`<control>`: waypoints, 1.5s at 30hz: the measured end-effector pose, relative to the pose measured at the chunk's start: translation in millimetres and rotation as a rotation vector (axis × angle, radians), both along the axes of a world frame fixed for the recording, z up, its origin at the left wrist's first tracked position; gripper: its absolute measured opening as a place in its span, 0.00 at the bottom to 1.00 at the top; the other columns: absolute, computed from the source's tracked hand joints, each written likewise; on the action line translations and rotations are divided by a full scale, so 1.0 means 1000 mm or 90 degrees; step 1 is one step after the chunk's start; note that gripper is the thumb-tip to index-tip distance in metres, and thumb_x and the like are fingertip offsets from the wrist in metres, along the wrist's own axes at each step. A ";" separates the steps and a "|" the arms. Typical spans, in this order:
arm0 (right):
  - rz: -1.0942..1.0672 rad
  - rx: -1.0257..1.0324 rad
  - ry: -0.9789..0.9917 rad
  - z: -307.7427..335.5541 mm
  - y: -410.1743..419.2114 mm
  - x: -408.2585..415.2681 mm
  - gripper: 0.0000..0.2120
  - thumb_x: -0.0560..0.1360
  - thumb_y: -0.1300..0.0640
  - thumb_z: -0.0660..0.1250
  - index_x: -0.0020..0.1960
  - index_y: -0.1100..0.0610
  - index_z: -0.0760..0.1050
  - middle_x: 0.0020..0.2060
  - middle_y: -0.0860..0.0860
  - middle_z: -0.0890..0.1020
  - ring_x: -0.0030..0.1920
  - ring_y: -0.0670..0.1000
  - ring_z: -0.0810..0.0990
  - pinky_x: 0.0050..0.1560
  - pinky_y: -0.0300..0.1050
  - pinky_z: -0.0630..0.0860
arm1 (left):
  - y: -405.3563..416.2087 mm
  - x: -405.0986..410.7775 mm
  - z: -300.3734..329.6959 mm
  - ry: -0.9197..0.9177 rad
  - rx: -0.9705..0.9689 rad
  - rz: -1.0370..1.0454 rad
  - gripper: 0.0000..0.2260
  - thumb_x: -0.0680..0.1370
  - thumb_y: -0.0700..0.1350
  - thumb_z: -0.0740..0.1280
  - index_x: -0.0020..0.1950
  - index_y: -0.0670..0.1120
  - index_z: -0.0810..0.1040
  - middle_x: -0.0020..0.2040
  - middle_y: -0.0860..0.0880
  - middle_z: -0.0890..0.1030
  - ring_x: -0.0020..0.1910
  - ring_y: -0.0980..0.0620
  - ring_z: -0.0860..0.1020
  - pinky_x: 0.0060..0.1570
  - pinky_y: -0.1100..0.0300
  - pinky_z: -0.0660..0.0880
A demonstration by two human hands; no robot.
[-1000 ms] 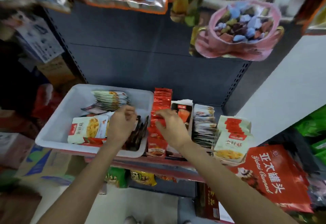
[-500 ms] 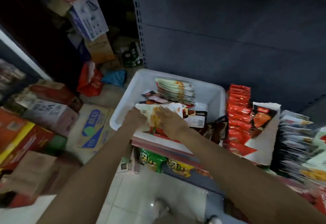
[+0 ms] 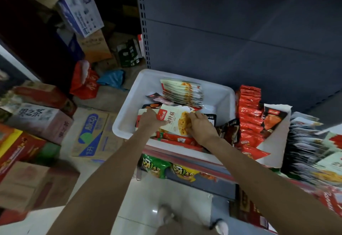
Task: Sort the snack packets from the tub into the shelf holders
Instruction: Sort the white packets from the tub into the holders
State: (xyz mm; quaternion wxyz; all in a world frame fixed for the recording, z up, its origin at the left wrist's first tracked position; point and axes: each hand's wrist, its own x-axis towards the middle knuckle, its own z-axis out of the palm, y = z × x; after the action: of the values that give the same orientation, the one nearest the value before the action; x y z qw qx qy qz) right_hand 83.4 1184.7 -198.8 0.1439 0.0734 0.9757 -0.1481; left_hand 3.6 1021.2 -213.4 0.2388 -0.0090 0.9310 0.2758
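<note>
Shelf (image 3: 185, 153), tub (image 3: 220, 94) holding packets (image 3: 182, 92)

Your shelf (image 3: 187, 148) carries the white tub (image 3: 220, 94) at its left end, and just to the right of it stands a row of red packets (image 3: 249, 108), with a torn white carton (image 3: 275, 138) next along and a row of pale packets (image 3: 303, 142) beyond that. Below you, the tiled floor (image 3: 148, 203) bears stacked cardboard boxes (image 3: 92, 134) to the left of the shelf, with a red bag (image 3: 84, 81) and a blue bag (image 3: 112, 78) lying among them further back.
</note>
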 end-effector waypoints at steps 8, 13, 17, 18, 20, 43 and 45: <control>-0.085 -0.222 0.122 0.016 0.014 0.004 0.32 0.75 0.59 0.67 0.74 0.54 0.56 0.66 0.55 0.67 0.68 0.54 0.64 0.66 0.48 0.66 | 0.016 0.032 0.046 0.225 0.213 0.001 0.09 0.79 0.43 0.65 0.58 0.44 0.74 0.57 0.46 0.80 0.52 0.51 0.79 0.45 0.63 0.75; -0.194 -0.410 0.210 0.050 0.053 0.027 0.07 0.77 0.63 0.64 0.54 0.62 0.75 0.48 0.59 0.82 0.49 0.56 0.80 0.47 0.50 0.75 | 0.046 0.053 0.080 0.242 0.392 0.054 0.07 0.76 0.42 0.68 0.51 0.45 0.72 0.47 0.53 0.79 0.45 0.57 0.79 0.34 0.72 0.75; -0.261 -0.576 0.272 0.077 0.096 0.061 0.08 0.77 0.66 0.63 0.44 0.54 0.75 0.38 0.49 0.81 0.40 0.46 0.81 0.45 0.45 0.79 | 0.094 0.069 0.100 0.203 0.501 0.046 0.12 0.74 0.40 0.71 0.53 0.45 0.71 0.43 0.50 0.81 0.45 0.53 0.81 0.40 0.65 0.78; -0.284 -0.625 0.282 0.084 0.107 0.070 0.10 0.77 0.66 0.62 0.45 0.52 0.75 0.39 0.46 0.81 0.39 0.42 0.81 0.42 0.39 0.78 | 0.108 0.075 0.105 0.201 0.498 0.008 0.11 0.74 0.40 0.71 0.52 0.46 0.72 0.43 0.49 0.81 0.44 0.52 0.81 0.43 0.61 0.79; -0.321 -0.682 0.309 0.094 0.133 0.090 0.11 0.78 0.66 0.61 0.47 0.51 0.75 0.41 0.45 0.82 0.40 0.40 0.81 0.42 0.35 0.77 | 0.141 0.090 0.114 0.207 0.511 -0.048 0.10 0.75 0.38 0.70 0.51 0.47 0.72 0.42 0.48 0.81 0.43 0.53 0.81 0.45 0.56 0.79; -0.454 -0.344 0.469 0.066 0.328 0.274 0.08 0.74 0.67 0.66 0.48 0.56 0.72 0.43 0.48 0.78 0.42 0.42 0.76 0.39 0.28 0.72 | 0.359 0.240 0.078 0.298 0.255 -0.369 0.09 0.73 0.41 0.72 0.45 0.47 0.72 0.42 0.52 0.79 0.43 0.53 0.77 0.44 0.56 0.76; -0.438 -0.297 0.460 0.065 0.332 0.276 0.08 0.74 0.67 0.65 0.45 0.55 0.72 0.43 0.49 0.78 0.44 0.46 0.76 0.38 0.26 0.70 | 0.360 0.244 0.080 0.325 0.268 -0.368 0.11 0.72 0.42 0.73 0.51 0.47 0.73 0.42 0.55 0.76 0.43 0.55 0.76 0.45 0.58 0.75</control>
State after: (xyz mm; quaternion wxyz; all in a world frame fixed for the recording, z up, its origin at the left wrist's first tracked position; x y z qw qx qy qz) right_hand 359.8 1516.3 -133.9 -0.2442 0.2984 0.8241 -0.4149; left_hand 247.2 1381.0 -133.5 0.0652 0.3692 0.8479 0.3749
